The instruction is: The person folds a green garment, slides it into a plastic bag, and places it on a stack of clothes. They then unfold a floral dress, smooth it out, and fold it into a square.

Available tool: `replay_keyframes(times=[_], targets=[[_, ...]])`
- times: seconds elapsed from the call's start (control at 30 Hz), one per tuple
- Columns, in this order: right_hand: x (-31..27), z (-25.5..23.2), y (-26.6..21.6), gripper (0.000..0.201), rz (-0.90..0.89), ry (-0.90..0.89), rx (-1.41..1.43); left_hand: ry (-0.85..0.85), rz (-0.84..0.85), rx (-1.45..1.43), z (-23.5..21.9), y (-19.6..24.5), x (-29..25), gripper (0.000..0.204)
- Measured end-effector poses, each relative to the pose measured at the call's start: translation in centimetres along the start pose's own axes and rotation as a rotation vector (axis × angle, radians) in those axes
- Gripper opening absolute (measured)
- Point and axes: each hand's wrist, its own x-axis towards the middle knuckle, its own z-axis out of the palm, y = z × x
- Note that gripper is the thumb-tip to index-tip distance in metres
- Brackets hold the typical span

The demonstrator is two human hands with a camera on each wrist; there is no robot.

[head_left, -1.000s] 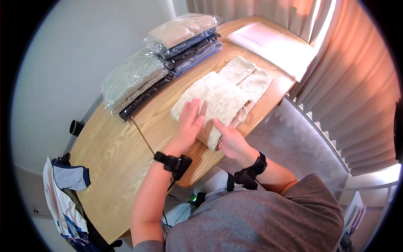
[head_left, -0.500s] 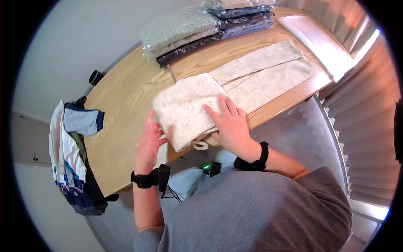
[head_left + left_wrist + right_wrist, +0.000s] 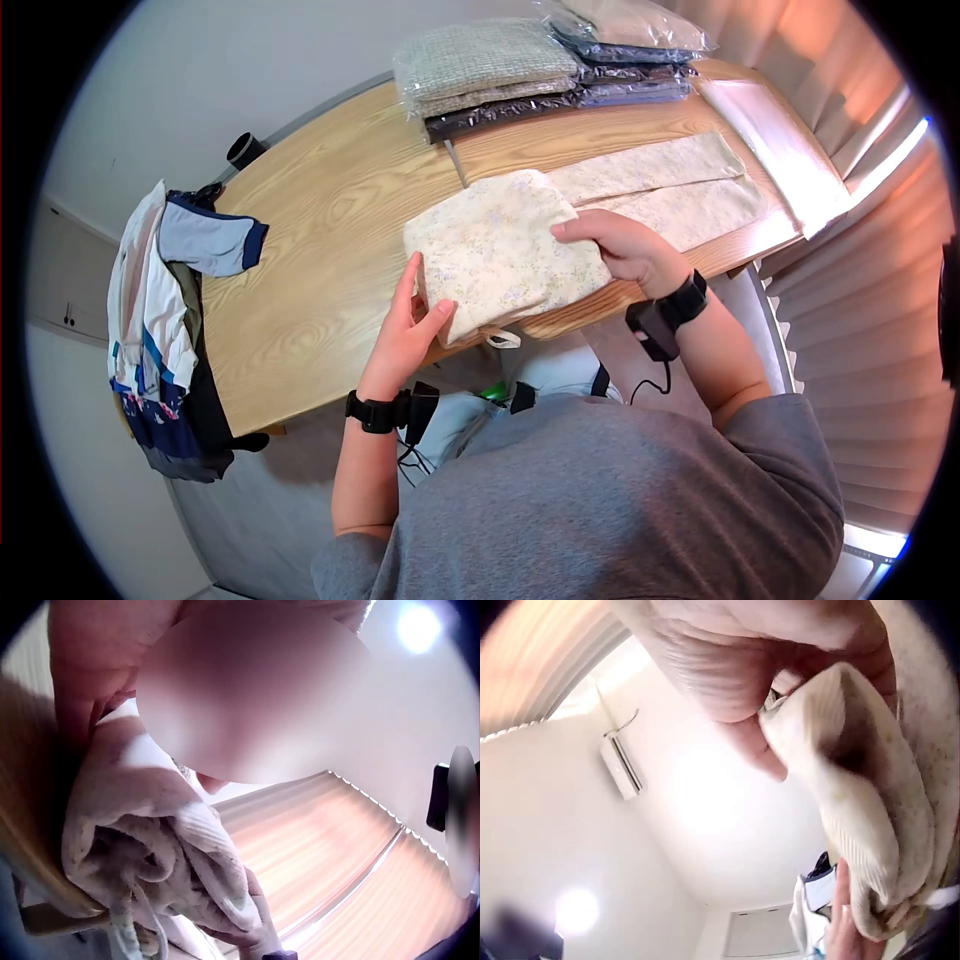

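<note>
A folded cream garment with a small floral print (image 3: 505,250) lies between the two hands at the table's near edge. At its right corner the right hand (image 3: 640,255) grips it, thumb on top and the other fingers tucked under. My left hand (image 3: 398,340) holds the left side, its thumb on the top face and index finger along the edge. A cord loop (image 3: 502,340) hangs from the near side. Rolled layers and ribbed fabric (image 3: 855,832) show in the right wrist view. Two flat lengths of matching floral cloth (image 3: 680,190) extend behind the bundle to the right.
Bagged folded clothes (image 3: 490,65) stand in stacks along the back of the wooden table (image 3: 310,270). Clear plastic bags (image 3: 770,150) lie at the right end. Loose clothes (image 3: 150,330) hang over the left end, near a black cup-like object (image 3: 245,150).
The bundle has shifted left along the table, uncovering more of the matching cloth behind it. The right hand has gone from lying flat on top to gripping its right corner.
</note>
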Motion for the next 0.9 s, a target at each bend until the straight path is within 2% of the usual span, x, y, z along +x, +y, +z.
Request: replay_keyframes(times=[0.07, 0.1, 0.2, 0.23, 0.3, 0.33, 0.37, 0.4, 0.47, 0.5, 0.53, 0.57, 0.6, 0.63, 0.67, 0.7, 0.73, 0.77, 0.8, 0.83, 0.87, 0.9], targets=[[0.5, 1.9, -1.2, 0.044, 0.079, -0.115, 0.227, -0.011, 0.027, -0.06, -0.5, 0.1, -0.8, 0.065], [0.6, 3.6, -1.6, 0.047, 0.067, -0.051, 0.198, -0.029, 0.052, -0.113, -0.8, 0.2, -1.2, 0.062], [1.5, 8.7, -2.1, 0.058, 0.03, -0.132, 0.147, 0.069, 0.03, -0.201, -1.4, 1.4, -2.7, 0.06], [2.1, 10.2, -1.7, 0.064, 0.018, -0.206, 0.061, 0.086, 0.03, -0.203, -1.9, 1.3, -3.3, 0.06], [3.6, 13.4, 0.0, 0.073, -0.043, -0.351, -0.113, 0.123, 0.264, -0.5, -3.5, 0.6, -4.9, 0.066], [4.5, 15.6, 1.0, 0.071, -0.088, -0.32, -0.205, 0.239, 0.214, -0.618, -4.5, 0.3, -5.9, 0.069], [4.8, 17.5, 1.6, 0.067, -0.121, -0.381, -0.285, 0.302, 0.198, -0.67, -5.4, 0.2, -7.0, 0.07], [6.0, 18.5, 3.3, 0.062, -0.269, -0.488, -0.482, 0.365, 0.186, -0.72, -6.1, 0.8, -8.0, 0.072], [8.5, 20.0, 8.3, 0.06, -0.444, -0.361, -0.951, 0.458, 0.184, -0.753, -8.3, -0.8, -9.1, 0.068], [8.8, 20.4, 9.8, 0.06, -0.442, -0.38, -0.942, 0.527, 0.186, -0.794, -9.3, -1.9, -9.6, 0.065], [8.8, 20.7, 10.9, 0.06, -0.459, -0.363, -1.059, 0.545, 0.184, -0.788, -10.2, -3.2, -10.1, 0.065], [8.9, 20.8, 11.7, 0.061, -0.476, -0.342, -1.175, 0.686, 0.175, -0.662, -10.9, -4.5, -10.5, 0.059], [8.8, 21.0, 11.7, 0.061, -0.474, -0.355, -1.169, 0.821, 0.165, -0.533, -11.4, -5.1, -10.9, 0.054], [8.3, 21.0, 11.2, 0.058, -0.485, -0.351, -1.106, 0.982, 0.176, -0.486, -10.3, -3.4, -11.1, 0.049], [7.8, 20.9, 10.5, 0.055, -0.493, -0.343, -1.043, 0.989, 0.17, -0.487, -9.8, -2.8, -11.4, 0.049], [7.6, 20.6, 9.2, 0.041, -0.532, -0.348, -0.974, 1.015, 0.205, -0.088, -9.4, -2.4, -11.5, 0.049], [7.3, 20.0, 7.8, 0.03, -0.575, -0.305, -0.93, 1.011, 0.234, 0.31, -9.3, -2.3, -11.6, 0.048], [7.7, 19.0, 6.9, 0.026, -0.587, -0.211, -0.929, 0.964, 0.334, 0.584, -9.5, -2.4, -11.7, 0.049], [7.4, 18.4, 5.2, 0.025, -0.52, -0.053, -0.995, 0.965, 0.328, 0.578, -9.2, -1.8, -11.7, 0.049], [7.9, 17.2, 4.7, 0.028, -0.562, 0.108, -1.045, 0.809, 0.397, 0.814, -8.6, -0.6, -11.7, 0.048], [8.8, 15.9, 4.5, 0.028, -0.555, 0.104, -1.047, 0.64, 0.461, 1.044, -8.1, 0.1, -11.6, 0.048], [9.9, 14.7, 4.7, 0.034, -0.552, 0.161, -1.112, 0.642, 0.455, 1.042, -7.7, 0.2, -11.4, 0.048]])
